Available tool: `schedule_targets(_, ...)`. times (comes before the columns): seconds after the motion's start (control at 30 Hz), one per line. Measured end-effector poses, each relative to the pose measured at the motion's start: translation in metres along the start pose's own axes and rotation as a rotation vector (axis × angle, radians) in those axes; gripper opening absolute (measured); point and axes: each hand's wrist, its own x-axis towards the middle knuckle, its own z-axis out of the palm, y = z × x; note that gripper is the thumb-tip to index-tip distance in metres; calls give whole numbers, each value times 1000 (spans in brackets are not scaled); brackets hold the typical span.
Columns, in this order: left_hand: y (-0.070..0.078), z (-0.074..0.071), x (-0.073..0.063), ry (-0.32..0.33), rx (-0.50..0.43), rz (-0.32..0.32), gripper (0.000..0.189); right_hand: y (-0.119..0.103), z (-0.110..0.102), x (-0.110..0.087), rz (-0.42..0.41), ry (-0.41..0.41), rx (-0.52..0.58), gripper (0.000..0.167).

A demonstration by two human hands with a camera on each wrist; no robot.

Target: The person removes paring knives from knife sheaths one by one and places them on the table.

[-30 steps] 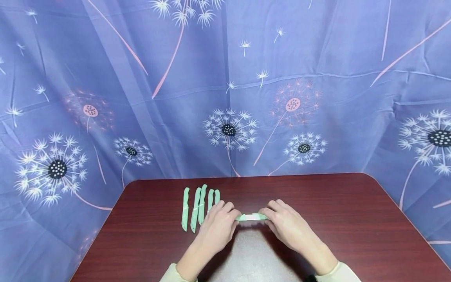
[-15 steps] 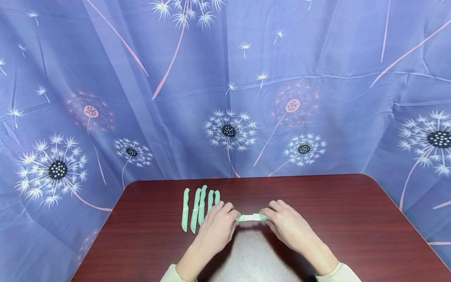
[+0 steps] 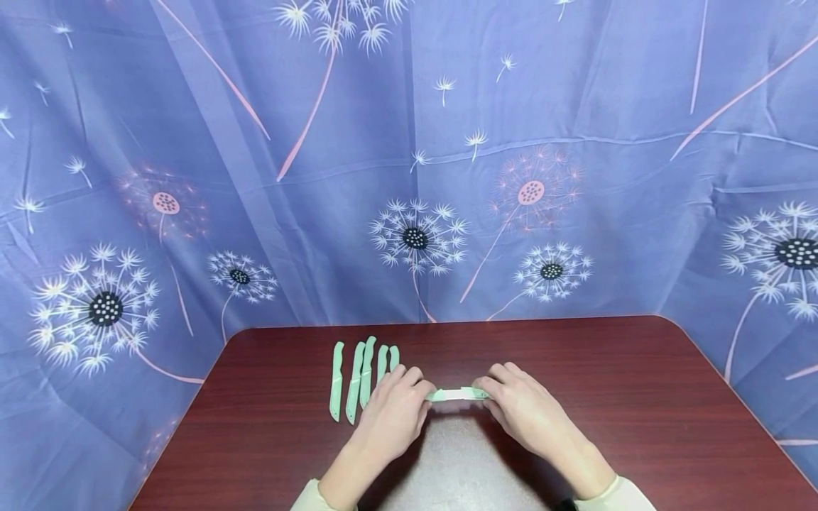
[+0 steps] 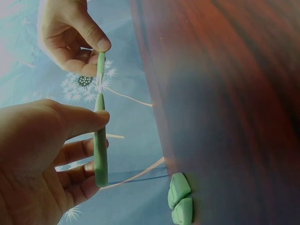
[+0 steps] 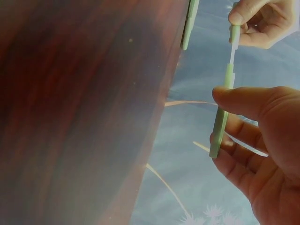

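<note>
Between my two hands a small knife with a pale green handle [image 4: 100,154] is held level, roughly crosswise to me. My left hand [image 3: 393,408] grips the handle between thumb and fingers. The right hand [image 3: 527,411] pinches the matching green sheath [image 5: 219,131] at the other end. A short length of bright blade [image 3: 452,394] shows between handle and sheath; the sheath covers the tip. Both wrist views show the knife raised off the table.
Several more green sheathed knives [image 3: 336,383] lie side by side on the dark red-brown table [image 3: 575,355], left of my left hand, which partly hides some. A blue dandelion-print curtain [image 3: 332,241] hangs behind the table.
The sheath in my right hand has shifted very slightly to the right, and a little more blade shows. The left hand and the knives on the table look unmoved.
</note>
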Motion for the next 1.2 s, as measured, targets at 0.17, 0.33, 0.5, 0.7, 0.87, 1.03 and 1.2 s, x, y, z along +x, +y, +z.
schedule_targets(0.17, 1, -1, 0, -7, 9, -3, 17, 0, -1, 0, 2, -1, 0, 35)
schedule_targets(0.33, 0, -1, 0, -7, 19, -2, 17, 0, -1, 0, 6, 0, -2, 36)
schedule_targets(0.5, 0, -1, 1, -11, 23, -2, 17, 0, 0, 0, 1, 8, 1, 36)
schedule_targets(0.7, 0, -2, 0, -24, 25, -6, 18, 1, 0, -1, 14, 6, 7, 37)
schedule_targets(0.87, 1, -3, 0, -20, 28, -6, 17, 1, 1, -2, 16, 8, 6, 37)
schedule_targets(1.03, 1, -3, 0, -11, 27, -5, 17, 1, 1, -2, 16, 8, 4, 37)
schedule_targets(1.2, 1, -4, 0, -14, 24, -6, 17, 1, 1, -2, 17, 7, 2, 38)
